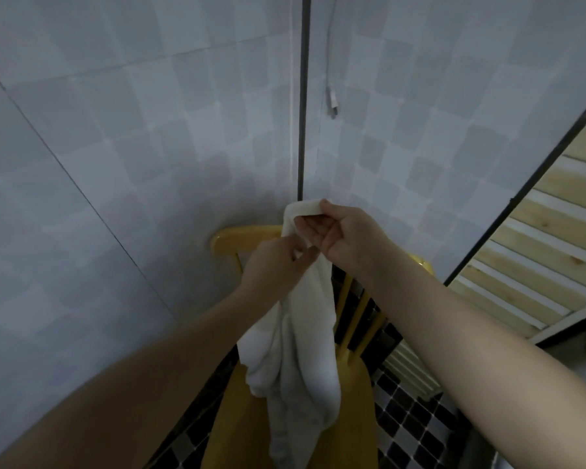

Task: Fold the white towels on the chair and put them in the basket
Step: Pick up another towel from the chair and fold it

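Note:
A white towel (298,350) hangs in the air above a yellow wooden chair (352,394). My right hand (345,231) pinches the towel's top corner, lifted highest. My left hand (274,262) pinches the towel's edge just below and to the left of the right hand. The cloth droops in loose folds down over the chair's seat. The chair's curved backrest (244,240) shows behind my hands. No basket is in view.
Pale tiled walls meet in a corner behind the chair, with a dark pipe (303,96) and a dangling white cable (333,103). A slatted wooden frame (535,238) leans at the right. The floor (410,424) has black and white mosaic tiles.

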### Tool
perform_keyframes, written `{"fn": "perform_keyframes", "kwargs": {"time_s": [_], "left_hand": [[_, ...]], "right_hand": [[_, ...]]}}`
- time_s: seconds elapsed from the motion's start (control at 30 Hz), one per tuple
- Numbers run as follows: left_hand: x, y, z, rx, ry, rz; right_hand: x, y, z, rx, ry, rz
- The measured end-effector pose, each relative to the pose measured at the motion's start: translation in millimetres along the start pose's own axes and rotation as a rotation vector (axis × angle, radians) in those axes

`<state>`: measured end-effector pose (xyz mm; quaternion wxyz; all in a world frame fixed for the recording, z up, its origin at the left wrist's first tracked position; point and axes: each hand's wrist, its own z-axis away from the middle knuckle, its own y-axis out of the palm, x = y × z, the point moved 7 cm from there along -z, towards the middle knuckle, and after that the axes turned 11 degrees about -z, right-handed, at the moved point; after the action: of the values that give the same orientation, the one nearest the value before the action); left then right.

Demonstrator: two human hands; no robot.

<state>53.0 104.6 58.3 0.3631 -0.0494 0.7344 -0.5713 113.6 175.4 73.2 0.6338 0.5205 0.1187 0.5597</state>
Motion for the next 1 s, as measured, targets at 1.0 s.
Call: {"fn": "perform_keyframes", "kwargs": {"time_s": [1.0], "left_hand": [[-5, -55, 35, 0.462, -0.186, 1.526]], "right_hand": [[-11, -23, 85, -0.514, -0.810, 1.406]]}}
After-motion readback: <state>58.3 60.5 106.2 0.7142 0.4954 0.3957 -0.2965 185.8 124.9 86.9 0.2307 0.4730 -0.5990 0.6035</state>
